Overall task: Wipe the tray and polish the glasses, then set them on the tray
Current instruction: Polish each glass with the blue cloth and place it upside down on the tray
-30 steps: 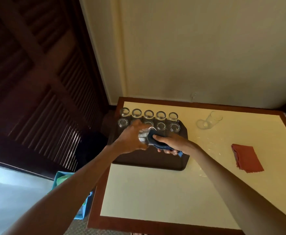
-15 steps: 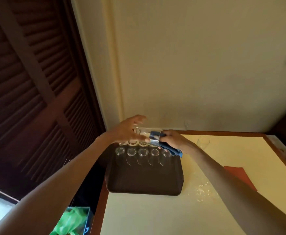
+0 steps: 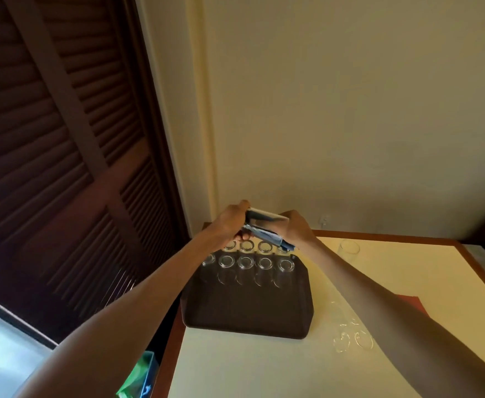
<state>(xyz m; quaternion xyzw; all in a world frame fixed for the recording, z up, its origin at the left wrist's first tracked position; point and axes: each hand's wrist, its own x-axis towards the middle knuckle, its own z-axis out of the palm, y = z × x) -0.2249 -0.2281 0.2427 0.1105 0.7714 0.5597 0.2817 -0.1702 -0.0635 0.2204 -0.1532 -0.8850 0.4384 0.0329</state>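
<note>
One cream table (image 3: 264,369) fills the near ground, with pale ring-shaped glints (image 3: 350,337) on it at four o'clock from the dark brown tray (image 3: 247,317). A red cloth (image 3: 410,301) lies at three o'clock of the tray, partly behind the right forearm. Glasses (image 3: 245,262) stand in two rows on the tray's far end. Just above them, toward twelve o'clock, a tumbler (image 3: 267,219) is held sideways in the air. The left hand (image 3: 229,222) curls round one end, and the right hand (image 3: 297,229) grips the other with a blue cloth (image 3: 267,239) bunched under it. A lone glass (image 3: 349,249) stands on the table at two o'clock.
</note>
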